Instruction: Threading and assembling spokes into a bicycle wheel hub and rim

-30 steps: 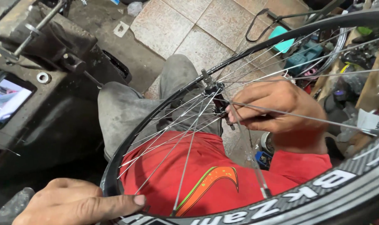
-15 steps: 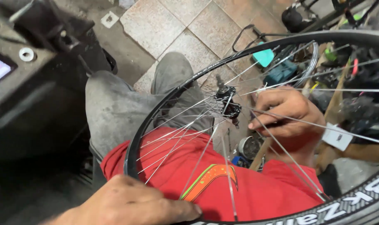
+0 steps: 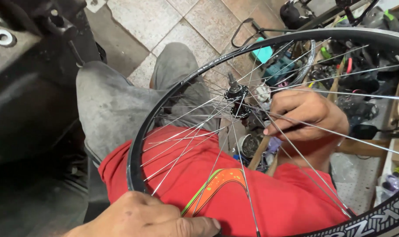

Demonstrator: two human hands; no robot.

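A black bicycle wheel rim (image 3: 140, 139) with thin silver spokes (image 3: 186, 140) stands over my lap, its hub (image 3: 236, 97) near the middle of the view. My left hand (image 3: 151, 217) grips the rim at the lower edge, thumb laid along it. My right hand (image 3: 307, 113) reaches in among the spokes just right of the hub, fingers curled around one or more spokes. I wear a red shirt and grey trousers, seen through the wheel.
A dark workbench (image 3: 28, 87) with a metal washer (image 3: 3, 37) lies to the left. The tiled floor (image 3: 155, 22) is beyond my knees. Tools, a teal object (image 3: 264, 52) and bicycle parts clutter the right side.
The view has shifted and the wheel sits more to the right. My left hand has slid along the rim toward the centre. My right hand stays by the hub among the spokes.
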